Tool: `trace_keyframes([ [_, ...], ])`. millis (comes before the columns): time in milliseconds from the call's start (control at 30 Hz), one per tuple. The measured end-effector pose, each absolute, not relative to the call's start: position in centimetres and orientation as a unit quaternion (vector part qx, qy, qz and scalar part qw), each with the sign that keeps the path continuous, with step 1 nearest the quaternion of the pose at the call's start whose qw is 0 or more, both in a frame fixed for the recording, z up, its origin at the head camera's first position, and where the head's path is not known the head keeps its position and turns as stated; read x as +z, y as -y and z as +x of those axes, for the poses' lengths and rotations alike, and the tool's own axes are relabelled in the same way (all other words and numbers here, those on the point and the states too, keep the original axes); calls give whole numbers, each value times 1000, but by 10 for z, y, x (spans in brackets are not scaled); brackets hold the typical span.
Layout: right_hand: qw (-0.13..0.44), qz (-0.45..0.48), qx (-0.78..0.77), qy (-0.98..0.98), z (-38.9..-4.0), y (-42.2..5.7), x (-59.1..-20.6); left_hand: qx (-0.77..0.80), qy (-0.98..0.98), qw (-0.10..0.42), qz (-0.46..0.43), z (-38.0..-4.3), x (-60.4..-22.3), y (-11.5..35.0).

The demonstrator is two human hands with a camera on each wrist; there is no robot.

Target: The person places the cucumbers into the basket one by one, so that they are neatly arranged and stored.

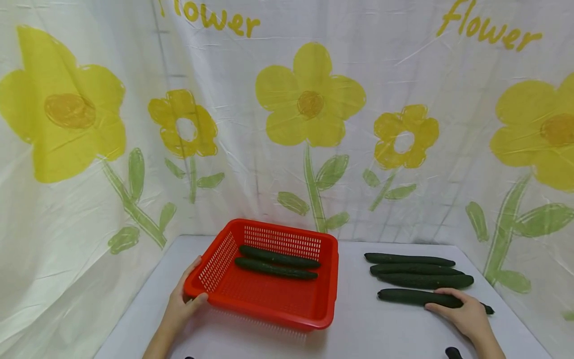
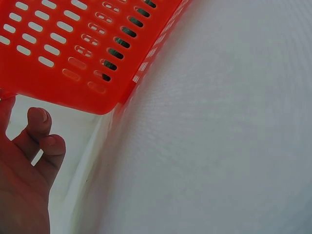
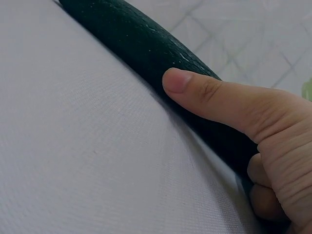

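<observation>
At its left front corner, a red plastic basket is held by my left hand, thumb on the near rim and fingers along the left side. Two dark green cucumbers lie side by side inside it, toward the back. The left wrist view shows the slotted basket wall with my left hand at its edge, some fingers bent. On the right, my right hand grips the nearest cucumber near its right end. Close up, the thumb presses along this cucumber; other fingers curl underneath, partly hidden.
Behind the gripped cucumber, three more cucumbers lie in a loose row on the white table. A white curtain with painted yellow flowers hangs behind and beside the table. Small dark objects show at the bottom edge.
</observation>
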State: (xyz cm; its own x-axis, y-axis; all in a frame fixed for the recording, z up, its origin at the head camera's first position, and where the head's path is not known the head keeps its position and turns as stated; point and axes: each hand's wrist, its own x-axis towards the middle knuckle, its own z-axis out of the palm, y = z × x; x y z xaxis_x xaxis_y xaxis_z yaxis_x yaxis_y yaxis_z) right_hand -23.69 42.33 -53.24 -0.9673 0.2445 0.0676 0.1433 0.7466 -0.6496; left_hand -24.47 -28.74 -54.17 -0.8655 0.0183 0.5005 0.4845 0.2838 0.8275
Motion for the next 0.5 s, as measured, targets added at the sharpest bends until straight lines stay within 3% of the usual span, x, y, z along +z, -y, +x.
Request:
trace_keyframes([
  [500, 114, -104, 348, 925, -233, -418, -535, -581, 776, 195, -153, -246, -543, 287],
])
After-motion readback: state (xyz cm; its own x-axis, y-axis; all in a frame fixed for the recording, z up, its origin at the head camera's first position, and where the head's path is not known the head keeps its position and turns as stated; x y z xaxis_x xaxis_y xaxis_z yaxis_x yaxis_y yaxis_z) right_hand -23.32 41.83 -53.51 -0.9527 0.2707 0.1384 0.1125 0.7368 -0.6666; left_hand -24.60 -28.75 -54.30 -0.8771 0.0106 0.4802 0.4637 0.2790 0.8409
